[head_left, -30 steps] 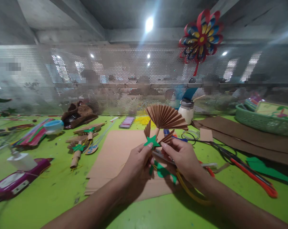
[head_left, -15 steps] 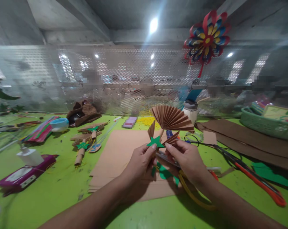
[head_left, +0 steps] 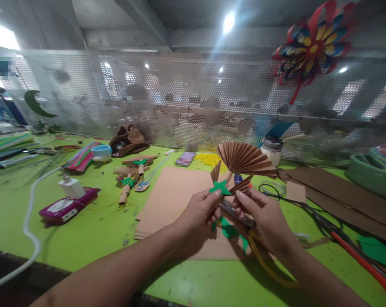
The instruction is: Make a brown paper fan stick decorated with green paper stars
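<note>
Green star (head_left: 220, 186) in left hand (head_left: 199, 213), right hand (head_left: 266, 217) beside, above cardboard (head_left: 172, 192).

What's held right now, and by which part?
A brown paper fan: left hand pinches its green star, right hand its lower side pleat.

Paper-craft workshop, lime-green worktable (head_left: 93, 230), perforated grey metal screen (head_left: 186, 94) along its far edge, red, blue and yellow paper pinwheel flower (head_left: 312, 44) hung there, stacked tan card sheets (head_left: 170, 200), long brown paper strips (head_left: 340, 192), pleated brown paper fan (head_left: 244, 160) held above.
</note>
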Motion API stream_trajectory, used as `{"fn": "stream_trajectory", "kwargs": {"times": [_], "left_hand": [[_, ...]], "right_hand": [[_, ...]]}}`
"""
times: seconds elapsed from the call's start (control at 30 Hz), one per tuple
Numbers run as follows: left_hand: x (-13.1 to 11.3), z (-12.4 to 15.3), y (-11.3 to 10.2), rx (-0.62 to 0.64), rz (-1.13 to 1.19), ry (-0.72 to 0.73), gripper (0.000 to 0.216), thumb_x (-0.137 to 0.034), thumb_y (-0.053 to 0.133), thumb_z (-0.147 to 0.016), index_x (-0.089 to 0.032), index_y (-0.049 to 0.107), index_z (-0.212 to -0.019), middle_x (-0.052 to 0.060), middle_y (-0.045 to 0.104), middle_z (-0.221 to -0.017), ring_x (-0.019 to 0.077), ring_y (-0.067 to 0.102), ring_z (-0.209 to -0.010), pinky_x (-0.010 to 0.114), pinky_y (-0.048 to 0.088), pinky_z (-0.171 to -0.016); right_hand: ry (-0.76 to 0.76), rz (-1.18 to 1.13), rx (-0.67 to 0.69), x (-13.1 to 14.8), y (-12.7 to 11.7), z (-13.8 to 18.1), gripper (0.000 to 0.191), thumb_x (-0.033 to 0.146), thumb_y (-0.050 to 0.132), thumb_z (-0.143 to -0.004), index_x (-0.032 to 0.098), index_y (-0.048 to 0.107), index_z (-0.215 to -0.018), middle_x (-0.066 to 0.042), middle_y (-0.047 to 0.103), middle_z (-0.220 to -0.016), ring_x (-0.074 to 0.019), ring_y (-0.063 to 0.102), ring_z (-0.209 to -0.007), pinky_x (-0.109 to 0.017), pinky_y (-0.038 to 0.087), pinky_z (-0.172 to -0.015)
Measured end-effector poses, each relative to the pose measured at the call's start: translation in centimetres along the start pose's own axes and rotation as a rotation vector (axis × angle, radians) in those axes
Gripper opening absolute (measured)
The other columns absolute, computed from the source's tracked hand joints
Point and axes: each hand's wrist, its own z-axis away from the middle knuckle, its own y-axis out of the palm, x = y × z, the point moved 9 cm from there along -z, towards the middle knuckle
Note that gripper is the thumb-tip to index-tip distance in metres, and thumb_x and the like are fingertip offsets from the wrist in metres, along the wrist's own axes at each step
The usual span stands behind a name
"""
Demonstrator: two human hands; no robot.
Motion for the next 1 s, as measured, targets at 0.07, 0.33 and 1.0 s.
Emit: {"fn": "stream_trajectory", "kwargs": {"times": [0.07,0.33,1.0], "left_hand": [[-0.1,0.3,-0.1,-0.021,0.054,-0.003,0.038,-0.052,0.055,-0.079,-0.015,0.057,-0.071,-0.004,0.046,-0.053,0.0059,0.036,-0.040,0.019,0.023,-0.041],[-0.1,0.4,-0.4,-0.046,0.102,-0.142,0.040,-0.053,0.050,-0.081,-0.015,0.055,-0.066,0.000,0.053,-0.052,0.0104,0.048,-0.043,0.021,0.035,-0.043],[1.0,-0.3,-2.7,-0.181,0.062,-0.213,0.052,-0.063,0.042,-0.077,-0.016,0.053,-0.058,-0.004,0.041,-0.042,0.0094,0.040,-0.034,0.021,0.032,-0.036]], "right_hand": [[0.015,-0.019,0.034,-0.5,0.4,-0.1,0.035,0.050,0.060,-0.079,0.015,0.062,-0.074,-0.002,0.059,-0.065,-0.0131,0.050,-0.057,-0.025,0.042,-0.055],[0.081,0.045,0.139,-2.7,2.9,0.1,0.037,0.049,0.061,-0.078,0.012,0.064,-0.075,-0.001,0.057,-0.061,-0.0112,0.048,-0.052,-0.023,0.038,-0.049],[0.077,0.183,0.222,-4.7,3.7,-0.2,0.033,0.042,0.052,-0.082,0.011,0.061,-0.073,-0.001,0.053,-0.060,-0.0108,0.045,-0.052,-0.023,0.036,-0.050]]}}
